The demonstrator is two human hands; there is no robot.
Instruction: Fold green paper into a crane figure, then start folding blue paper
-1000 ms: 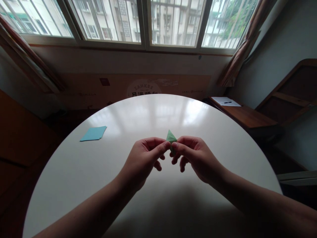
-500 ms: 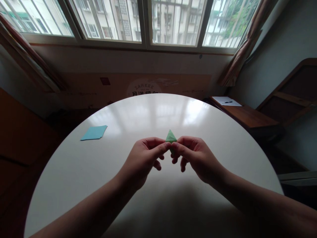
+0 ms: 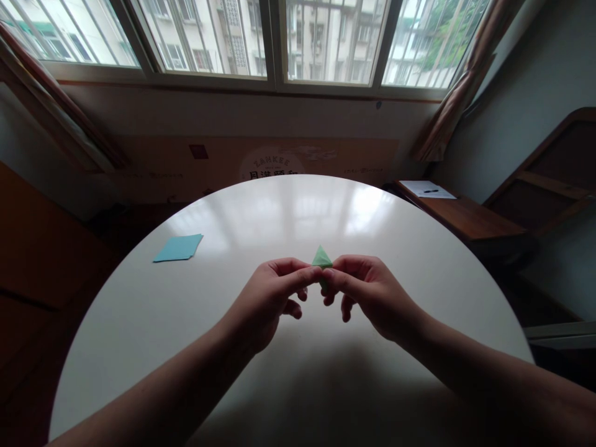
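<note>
A small folded green paper piece (image 3: pixel 321 256) is held up above the round white table (image 3: pixel 223 347), its pointed tip sticking up between my fingers. My left hand (image 3: pixel 267 297) pinches its left side with thumb and forefinger. My right hand (image 3: pixel 367 292) pinches its right side the same way. The lower part of the paper is hidden behind my fingertips. Both hands hover over the middle of the table.
A blue paper sheet (image 3: pixel 178 248) lies flat on the table's left part. A wooden side desk (image 3: pixel 465 217) with a white sheet and a pen (image 3: pixel 427 190) stands at the right. Behind the table are a cardboard panel (image 3: pixel 261 162) and windows.
Both hands have kept their pinch on the green paper, with only slight finger shifts. The view has shifted very slightly.
</note>
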